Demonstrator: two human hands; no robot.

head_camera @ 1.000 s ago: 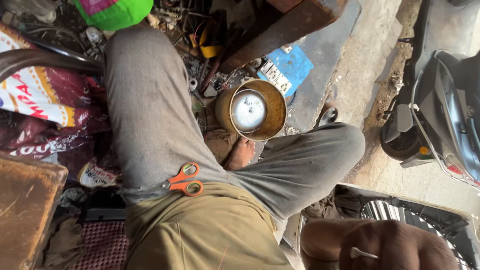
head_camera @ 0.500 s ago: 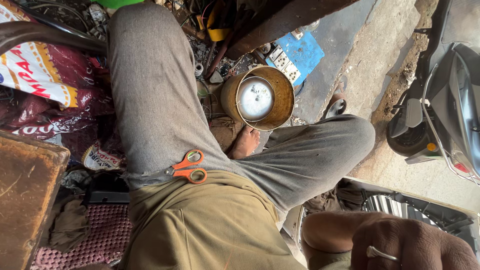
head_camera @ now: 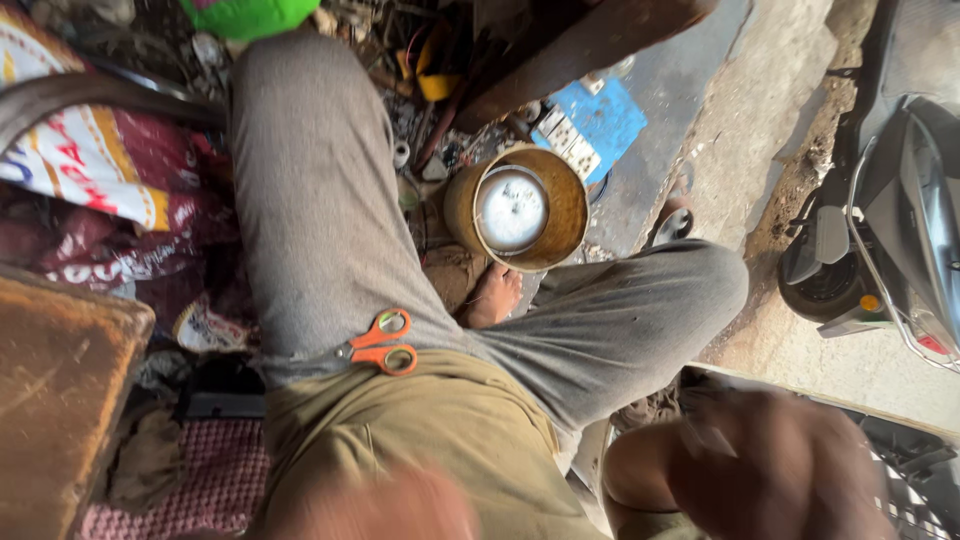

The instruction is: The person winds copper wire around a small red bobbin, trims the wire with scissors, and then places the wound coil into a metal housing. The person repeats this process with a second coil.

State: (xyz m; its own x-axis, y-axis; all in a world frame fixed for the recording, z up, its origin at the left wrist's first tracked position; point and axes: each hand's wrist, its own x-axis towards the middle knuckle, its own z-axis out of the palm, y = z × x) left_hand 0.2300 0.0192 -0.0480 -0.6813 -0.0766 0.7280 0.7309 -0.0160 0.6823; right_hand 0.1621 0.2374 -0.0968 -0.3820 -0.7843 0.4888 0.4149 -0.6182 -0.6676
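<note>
At six o'clock, against the lower edge, left hand [head_camera: 390,510]: only a pale blur over the olive shirt, too smeared to say whether open or curled, or whether holding anything. At four o'clock, right hand [head_camera: 770,470], also blurred, knuckles up and seemingly curled inward; grip and contents impossible to tell.

Just above the left hand, towards the centre, orange-handled scissors [head_camera: 380,343] lying on the grey trouser thigh, blades tucked under the fabric's edge, handles free, touched by neither hand. At twelve to one o'clock from the scissors, well apart from both hands, round brass tin [head_camera: 515,208] standing upright on the littered ground with a pale disc inside, bare foot [head_camera: 490,295] just beneath it. Blue switch board [head_camera: 590,125] beyond the tin at one o'clock; parked scooter [head_camera: 900,220] at three o'clock.

By the look of it, nothing visibly under way: scissors unlifted, tin untouched, nothing cut or opened on the lap. Everything apparently left to do.
</note>
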